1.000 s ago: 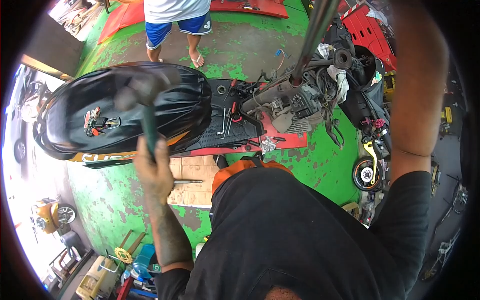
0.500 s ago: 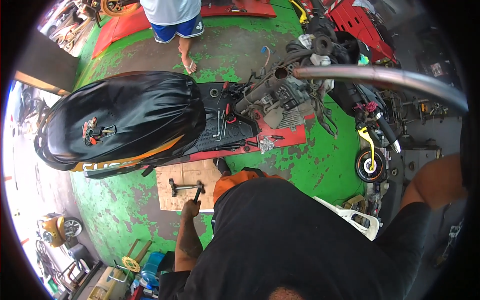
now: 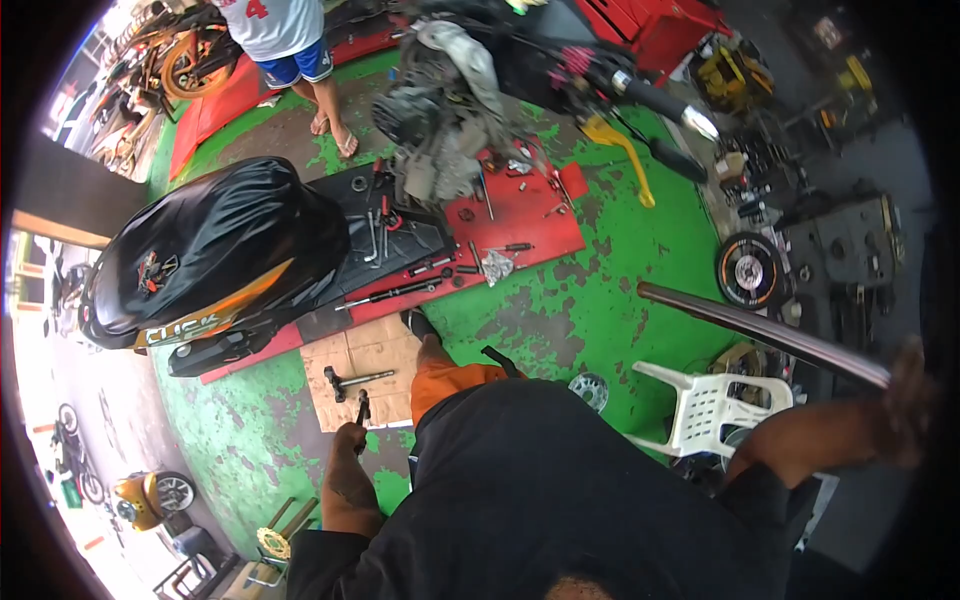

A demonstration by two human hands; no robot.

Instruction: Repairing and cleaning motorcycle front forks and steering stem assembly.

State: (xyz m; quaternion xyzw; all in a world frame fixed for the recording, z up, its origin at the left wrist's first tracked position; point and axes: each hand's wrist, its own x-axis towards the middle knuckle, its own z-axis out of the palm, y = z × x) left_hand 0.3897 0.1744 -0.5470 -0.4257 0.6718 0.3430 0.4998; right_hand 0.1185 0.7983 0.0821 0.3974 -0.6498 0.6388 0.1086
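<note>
My left hand (image 3: 349, 438) is closed round the handle of a hammer (image 3: 363, 409), its dark head pointing up. Beside the hammer, on a flat piece of cardboard (image 3: 340, 350), lies a T-shaped metal part (image 3: 362, 380) with a dark crosspiece and a shiny rod. Far out at the right rim, my right hand (image 3: 908, 400) grips the end of a long metal pipe (image 3: 760, 332). The pipe slants up to the left over the green floor, its brown-tinged far end free. My right fingers are smeared and dim.
A scooter under a black cover (image 3: 230, 220) stands ahead left. Tools lie on its footboard and on the red platform (image 3: 545, 230). A white plastic chair (image 3: 700, 410) is close at right, below a wheel (image 3: 748, 272). Another person (image 3: 290, 60) stands beyond the scooter.
The view has swung to the right and the pipe has come down, from across the scooter's front to above the floor by the chair. My left hand still holds the hammer, now slightly lower.
</note>
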